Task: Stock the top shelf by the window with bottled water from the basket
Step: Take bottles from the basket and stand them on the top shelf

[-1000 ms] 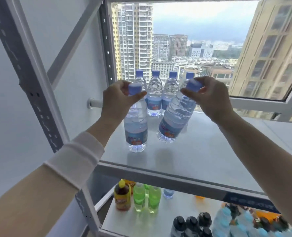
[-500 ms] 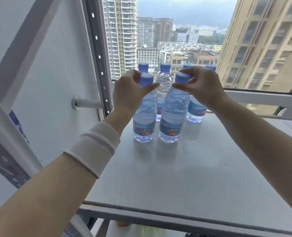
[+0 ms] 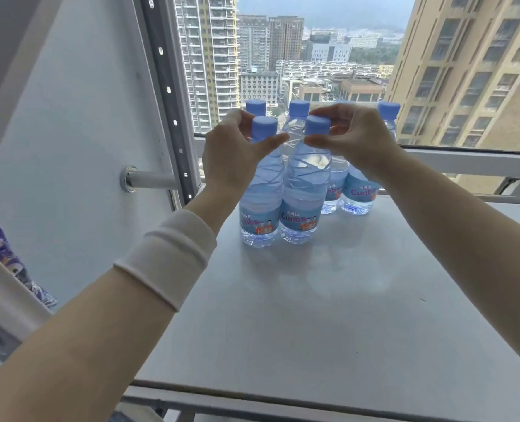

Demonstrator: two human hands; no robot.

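Water bottles (image 3: pixel 301 184) stand upright, left grip (image 3: pixel 234 153) and right grip (image 3: pixel 356 138) pinching necks.

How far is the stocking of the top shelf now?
Done: the back row of bottles stands by the window. In hand: left hand grips the front left bottle, right hand the front right bottle, both on the shelf. Left: release; much shelf is bare.

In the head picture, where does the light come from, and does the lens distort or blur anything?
Head view: daylight enters through the window at the back, without harsh glare. Head view: the shelf carries pale, soft reflections in front of the left front bottle and the right front bottle. Head view: the wide lens leans the shelf upright strongly; the labels are readable.
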